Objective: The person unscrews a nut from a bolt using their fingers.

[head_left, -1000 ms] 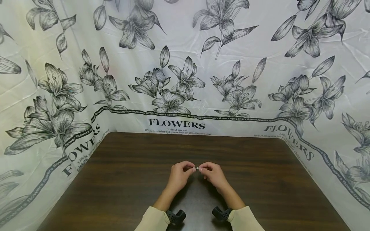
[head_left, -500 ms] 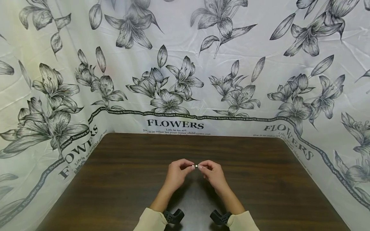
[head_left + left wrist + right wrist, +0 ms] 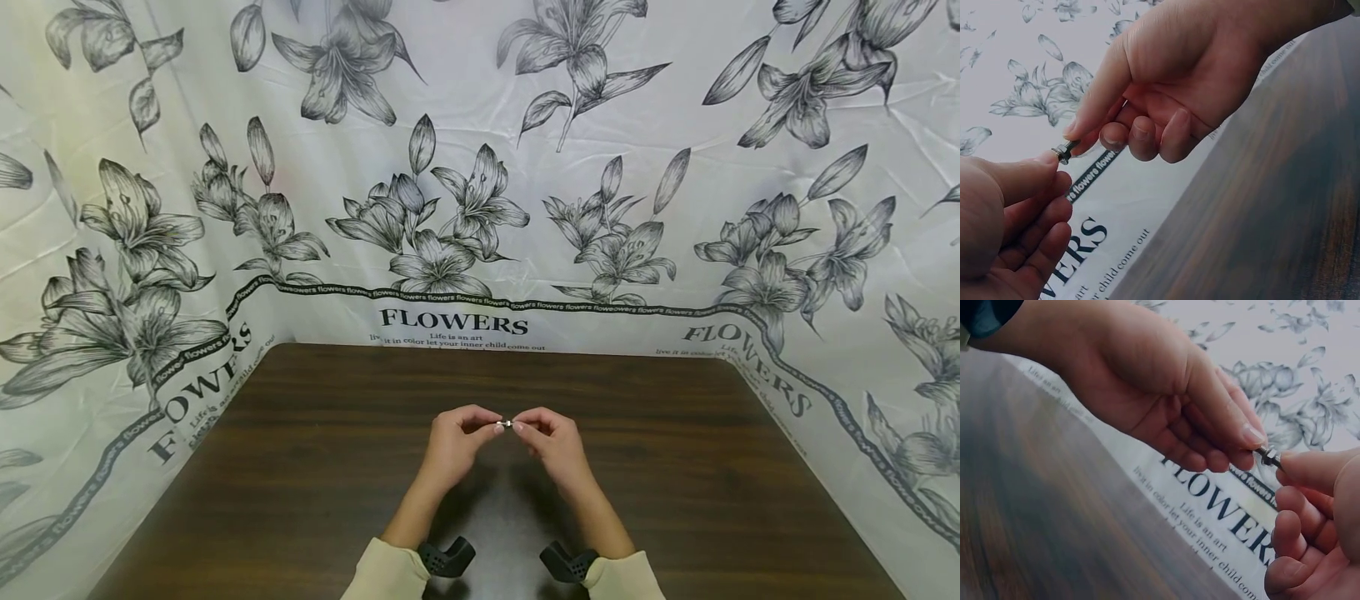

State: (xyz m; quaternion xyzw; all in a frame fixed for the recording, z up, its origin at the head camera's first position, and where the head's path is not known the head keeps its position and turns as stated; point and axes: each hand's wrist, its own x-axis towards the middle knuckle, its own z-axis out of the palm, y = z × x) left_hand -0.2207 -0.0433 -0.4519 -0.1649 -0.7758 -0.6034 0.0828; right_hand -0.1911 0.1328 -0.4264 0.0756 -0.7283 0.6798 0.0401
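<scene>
A small silver metal bolt (image 3: pixel 506 424) is held crosswise between the fingertips of both hands, above the table. A hex nut (image 3: pixel 1270 457) shows on it between the two grips, with a short stretch of threaded shank visible. My left hand (image 3: pixel 452 444) pinches the bolt's left end between thumb and index finger. At the other end, my right hand (image 3: pixel 558 446) pinches with thumb and index finger, its remaining fingers loosely curled (image 3: pixel 1143 134). Both ends of the bolt are hidden by the fingertips.
A dark wood-grain table (image 3: pixel 315 467) lies under the hands. Behind it and along both sides hangs a white curtain (image 3: pixel 615 108) printed with flowers and lettering. Each wrist carries a black camera mount (image 3: pixel 447 557), by the light sleeves (image 3: pixel 386 572).
Both hands, with the bolt between them, have moved slightly upward in the head view, away from the person. Both keep their pinch, and a little more of the bolt shows between the fingertips.
</scene>
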